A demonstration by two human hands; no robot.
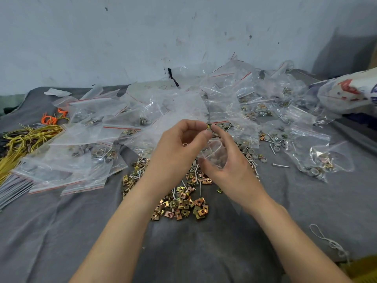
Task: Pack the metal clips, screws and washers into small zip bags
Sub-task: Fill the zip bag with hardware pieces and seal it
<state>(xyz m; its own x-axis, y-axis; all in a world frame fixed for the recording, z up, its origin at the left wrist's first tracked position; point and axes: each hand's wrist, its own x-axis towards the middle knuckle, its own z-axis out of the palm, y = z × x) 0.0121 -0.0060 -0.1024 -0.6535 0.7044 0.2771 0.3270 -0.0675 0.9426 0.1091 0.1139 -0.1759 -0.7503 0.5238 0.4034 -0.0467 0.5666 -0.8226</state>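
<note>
Small zip bag [214, 155], clear, is sitting at frame centre, cupped in the right hand [226, 160]; its mouth is pointing up and toward the top of the frame, long axis running roughly from lower right to upper left. Right-hand fingers are curling around the bag's body, thumb underneath, index finger reaching up to the rim. Left hand [179, 148] is closing in a pinch right at the bag's mouth, fingertips [206, 132] meeting the right index; a small yellowish piece seems to be pinched there, too blurred to name.

Judgement: the coming move is turning on that mouth, since the left pinch is lying directly above the opening, so a drop or a seal is a short move.

Loose metal clips [179, 203] are lying just below the hands, screws and washers [273, 149] to the right, filled bags [85, 144] heaped left and behind, all on grey cloth [61, 231].
</note>
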